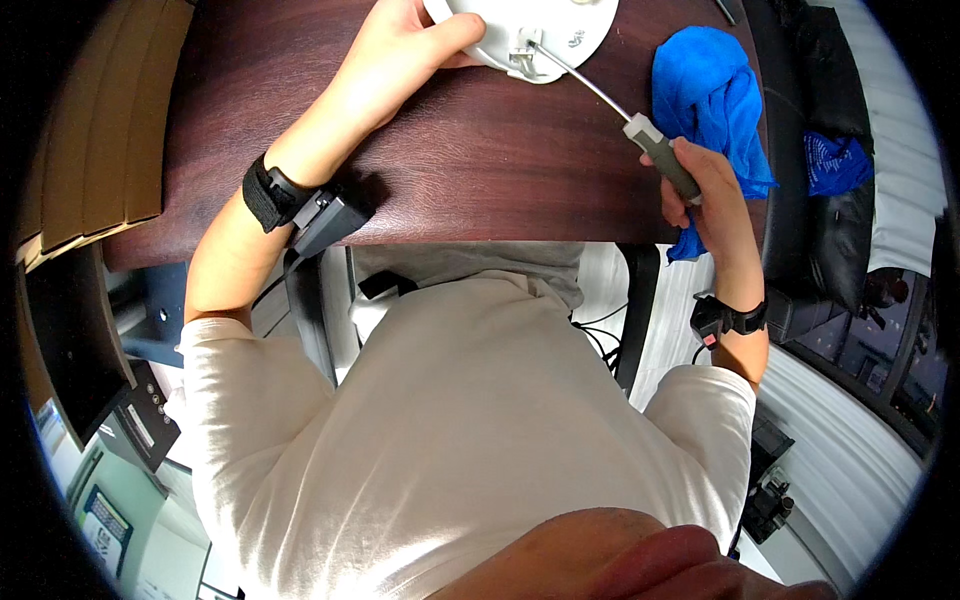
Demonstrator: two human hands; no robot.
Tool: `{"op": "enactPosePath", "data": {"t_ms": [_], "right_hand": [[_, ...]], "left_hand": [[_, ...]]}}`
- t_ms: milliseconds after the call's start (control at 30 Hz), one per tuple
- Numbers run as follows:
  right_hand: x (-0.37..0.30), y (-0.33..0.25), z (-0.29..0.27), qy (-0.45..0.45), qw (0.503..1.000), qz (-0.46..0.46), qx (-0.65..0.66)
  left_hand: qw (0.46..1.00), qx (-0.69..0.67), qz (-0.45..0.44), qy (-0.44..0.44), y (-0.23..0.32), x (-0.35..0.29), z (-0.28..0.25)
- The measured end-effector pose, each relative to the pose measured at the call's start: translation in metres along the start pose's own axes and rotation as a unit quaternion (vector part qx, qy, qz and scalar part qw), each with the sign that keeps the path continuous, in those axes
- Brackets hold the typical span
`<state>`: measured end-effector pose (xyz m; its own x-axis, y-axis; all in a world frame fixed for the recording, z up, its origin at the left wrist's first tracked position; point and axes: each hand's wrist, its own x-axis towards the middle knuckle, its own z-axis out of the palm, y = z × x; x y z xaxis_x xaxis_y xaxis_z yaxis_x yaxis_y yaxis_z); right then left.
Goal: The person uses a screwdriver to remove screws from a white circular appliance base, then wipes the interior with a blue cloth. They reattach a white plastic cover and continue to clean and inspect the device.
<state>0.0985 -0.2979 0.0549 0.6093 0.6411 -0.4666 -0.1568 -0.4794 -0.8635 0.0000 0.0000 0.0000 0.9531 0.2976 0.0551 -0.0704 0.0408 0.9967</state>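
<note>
A: Head view. What's held?
B: Left hand (415,40) pinches the rim of the white round cover (560,20), thumb on top, other fingers mostly hidden. Right hand (705,185): fingers closed round the screwdriver (645,135) handle. Cover's over the counter (440,150), cut off by the top edge.
A: Step?
B: Looks like driver work at the small white block (522,42); tip's at it, seating unclear. Calls for steady pressure, cover braced.
A: Labels?
B: Dark marking on cover, not legible. No brand readable.
</note>
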Motion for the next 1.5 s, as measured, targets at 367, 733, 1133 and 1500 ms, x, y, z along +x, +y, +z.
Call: {"op": "enactPosePath", "data": {"t_ms": [367,733,1133,1500], "right_hand": [[0.0,-0.009,-0.004,0.102,0.96,-0.094,-0.242],[0.011,-0.042,-0.01,0.056,0.841,-0.142,-0.518],[-0.003,-0.06,0.008,0.2,0.637,-0.327,-0.669],[-0.004,-0.007,0.001,-0.016,1.0,0.007,-0.02]], "left_hand": [[1.0,-0.012,-0.015,-0.007,0.005,0.001,0.003],[0.999,-0.042,-0.01,-0.008,0.0,0.0,0.001],[1.0,-0.02,0.007,-0.004,0.001,0.0,0.0],[1.0,-0.002,-0.019,-0.006,0.002,-0.002,0.001]]}}
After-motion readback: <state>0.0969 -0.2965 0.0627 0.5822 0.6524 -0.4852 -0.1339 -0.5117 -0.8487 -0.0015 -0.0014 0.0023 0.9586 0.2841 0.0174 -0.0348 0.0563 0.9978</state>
